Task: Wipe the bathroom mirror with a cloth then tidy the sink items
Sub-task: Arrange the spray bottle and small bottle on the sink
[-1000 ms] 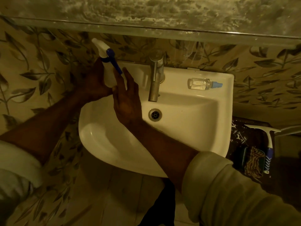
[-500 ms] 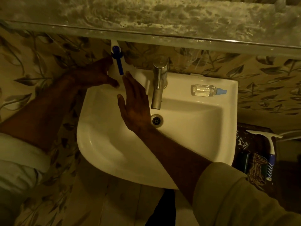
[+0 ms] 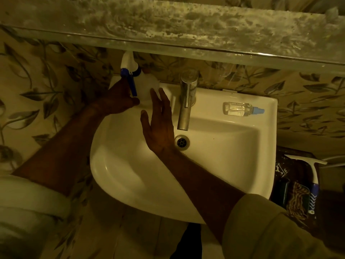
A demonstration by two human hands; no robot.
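Observation:
A white spray bottle [image 3: 144,85] with a blue trigger stands upright on the back left corner of the white sink [image 3: 233,157]. My left hand [image 3: 117,100] is wrapped around its lower body. My right hand [image 3: 160,124] hovers flat over the basin just right of the bottle, fingers spread, holding nothing. A small clear bottle [image 3: 239,108] with a light-blue cap lies on its side on the sink's back right ledge. The smeared mirror [image 3: 186,21] runs across the top. No cloth is in either hand.
A chrome tap [image 3: 186,101] stands at the sink's back centre above the drain [image 3: 181,142]. Right of the sink, a dark shelf holds a white and blue squeegee [image 3: 313,182] and a patterned cloth [image 3: 296,200]. Leaf-patterned wall surrounds the sink.
The spray bottle has gone from tilted in my left hand to upright on the sink's back left corner. My right hand has drawn back from it and opened flat over the basin.

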